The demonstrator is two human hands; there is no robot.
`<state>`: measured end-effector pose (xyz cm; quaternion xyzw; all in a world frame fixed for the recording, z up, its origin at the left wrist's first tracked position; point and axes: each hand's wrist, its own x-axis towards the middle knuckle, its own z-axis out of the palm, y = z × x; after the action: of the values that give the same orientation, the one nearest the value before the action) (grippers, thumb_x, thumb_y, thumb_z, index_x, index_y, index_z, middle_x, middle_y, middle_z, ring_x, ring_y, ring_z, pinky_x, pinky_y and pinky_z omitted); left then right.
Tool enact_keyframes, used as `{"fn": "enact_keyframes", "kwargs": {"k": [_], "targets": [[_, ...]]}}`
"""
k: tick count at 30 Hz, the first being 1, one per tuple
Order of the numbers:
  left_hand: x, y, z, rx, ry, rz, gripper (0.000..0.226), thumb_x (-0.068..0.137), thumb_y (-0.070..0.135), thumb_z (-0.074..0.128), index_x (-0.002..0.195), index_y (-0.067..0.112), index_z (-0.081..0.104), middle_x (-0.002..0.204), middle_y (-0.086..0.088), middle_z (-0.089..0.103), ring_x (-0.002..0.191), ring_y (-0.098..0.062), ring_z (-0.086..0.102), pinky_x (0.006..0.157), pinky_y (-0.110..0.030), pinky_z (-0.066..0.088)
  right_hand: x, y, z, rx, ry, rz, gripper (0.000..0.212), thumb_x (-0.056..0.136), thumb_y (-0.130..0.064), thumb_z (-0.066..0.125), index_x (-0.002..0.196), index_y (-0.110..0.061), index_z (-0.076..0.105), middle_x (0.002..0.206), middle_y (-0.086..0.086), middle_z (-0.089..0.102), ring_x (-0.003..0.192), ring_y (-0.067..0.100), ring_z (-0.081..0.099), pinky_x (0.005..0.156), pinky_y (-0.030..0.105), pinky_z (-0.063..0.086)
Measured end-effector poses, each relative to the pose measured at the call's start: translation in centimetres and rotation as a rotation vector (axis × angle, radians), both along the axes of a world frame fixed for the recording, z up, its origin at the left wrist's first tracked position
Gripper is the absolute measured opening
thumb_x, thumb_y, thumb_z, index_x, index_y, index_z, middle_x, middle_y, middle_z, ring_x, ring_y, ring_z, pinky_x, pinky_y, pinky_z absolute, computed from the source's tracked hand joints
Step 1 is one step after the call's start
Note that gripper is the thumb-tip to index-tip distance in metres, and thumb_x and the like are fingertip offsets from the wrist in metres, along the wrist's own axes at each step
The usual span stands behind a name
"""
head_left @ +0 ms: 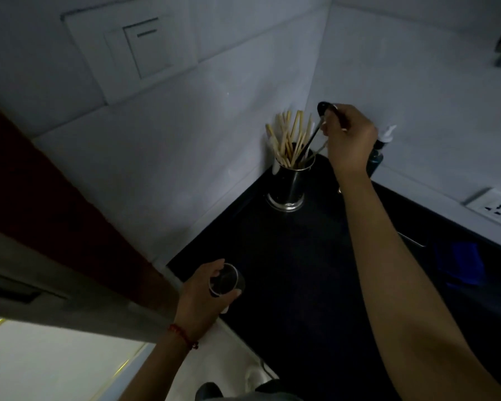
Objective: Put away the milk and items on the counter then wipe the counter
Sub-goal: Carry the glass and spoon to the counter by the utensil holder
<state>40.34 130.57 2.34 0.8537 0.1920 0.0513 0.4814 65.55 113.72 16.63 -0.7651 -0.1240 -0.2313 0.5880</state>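
My right hand (349, 137) pinches what looks like a dark spoon (315, 134), its handle already angled down into the steel holder (289, 180) just below my fingers, so I should lower it straight, while my left hand (206, 287) cups a small glass (226, 280).

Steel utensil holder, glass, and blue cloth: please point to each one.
steel utensil holder (287, 188): head view, its shiny side wall.
glass (226, 280): head view, its open rim, in the left hand.
blue cloth (462, 266): head view, its middle fold.
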Motion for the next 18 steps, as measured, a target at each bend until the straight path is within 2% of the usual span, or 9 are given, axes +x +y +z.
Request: {"fn": "enact_keyframes", "kwargs": {"k": [3, 6, 8, 12, 14, 16, 18], "targets": [[0.2, 0.0, -0.2, 0.012, 0.008, 0.016, 0.064, 0.064, 0.019, 0.081, 0.121, 0.017, 0.053, 0.111, 0.004, 0.057, 0.102, -0.01, 0.055, 0.088, -0.025, 0.046, 1.9, 0.7, 0.1, 0.026, -0.035, -0.016, 0.014, 0.086, -0.015, 0.053, 0.095, -0.021, 0.064, 0.081, -0.002, 0.064, 0.062, -0.012, 0.056, 0.068, 0.016, 0.051], [0.2, -0.2, -0.5, 0.012, 0.022, 0.034, 0.065, 0.064, 0.02, 0.081, 0.122, 0.017, 0.053, 0.11, 0.004, 0.057, 0.102, -0.009, 0.054, 0.087, -0.022, 0.044, 3.8, 1.3, -1.5, -0.001, 0.005, -0.022, 0.02, 0.086, -0.016, 0.053, 0.095, -0.008, 0.069, 0.084, 0.0, 0.065, 0.06, -0.013, 0.056, 0.065, 0.008, 0.047], [0.3, -0.3, -0.8, 0.01, 0.034, 0.047, 0.065, 0.063, 0.02, 0.082, 0.122, 0.017, 0.053, 0.111, 0.004, 0.057, 0.103, -0.009, 0.054, 0.088, -0.022, 0.044, 4.3, 1.7, -3.2, -0.083, 0.065, -0.011, 0.02, 0.087, -0.012, 0.054, 0.097, -0.003, 0.069, 0.085, 0.004, 0.068, 0.062, -0.006, 0.058, 0.063, 0.004, 0.043], [0.7, -0.6, -1.1, 0.001, 0.057, 0.054, 0.065, 0.063, 0.02, 0.082, 0.121, 0.018, 0.053, 0.112, 0.005, 0.057, 0.105, -0.009, 0.054, 0.09, -0.025, 0.046, 3.9, 2.1, -6.9, -0.238, 0.199, -0.001, 0.022, 0.088, -0.012, 0.053, 0.102, -0.004, 0.068, 0.093, 0.017, 0.072, 0.082, 0.025, 0.067, 0.068, 0.021, 0.045], [0.9, -0.8, -1.2, -0.017, 0.067, 0.048, 0.068, 0.062, 0.023, 0.083, 0.122, 0.016, 0.053, 0.113, 0.005, 0.057, 0.104, -0.009, 0.054, 0.089, -0.024, 0.045, 3.6, 1.9, -8.4, -0.314, 0.265, -0.002, 0.024, 0.089, -0.014, 0.053, 0.107, -0.007, 0.067, 0.099, 0.016, 0.071, 0.088, 0.027, 0.066, 0.07, 0.023, 0.046], [1.3, -1.1, -1.1, -0.038, 0.08, 0.044, 0.072, 0.057, 0.033, 0.08, 0.122, 0.016, 0.053, 0.11, 0.007, 0.056, 0.102, -0.007, 0.054, 0.086, -0.017, 0.043, 3.3, 1.7, -9.2, -0.371, 0.303, 0.009, 0.025, 0.089, -0.015, 0.052, 0.109, -0.009, 0.066, 0.105, 0.015, 0.07, 0.094, 0.028, 0.065, 0.077, 0.031, 0.05], [1.7, -1.4, -1.0, -0.04, 0.086, 0.035, 0.074, 0.054, 0.039, 0.073, 0.121, 0.017, 0.053, 0.108, 0.011, 0.056, 0.101, -0.005, 0.054, 0.082, -0.01, 0.04, 2.5, 1.2, -9.8, -0.361, 0.271, 0.018, 0.026, 0.089, -0.013, 0.054, 0.112, -0.007, 0.063, 0.111, 0.015, 0.067, 0.102, 0.028, 0.062, 0.086, 0.037, 0.051]]}}
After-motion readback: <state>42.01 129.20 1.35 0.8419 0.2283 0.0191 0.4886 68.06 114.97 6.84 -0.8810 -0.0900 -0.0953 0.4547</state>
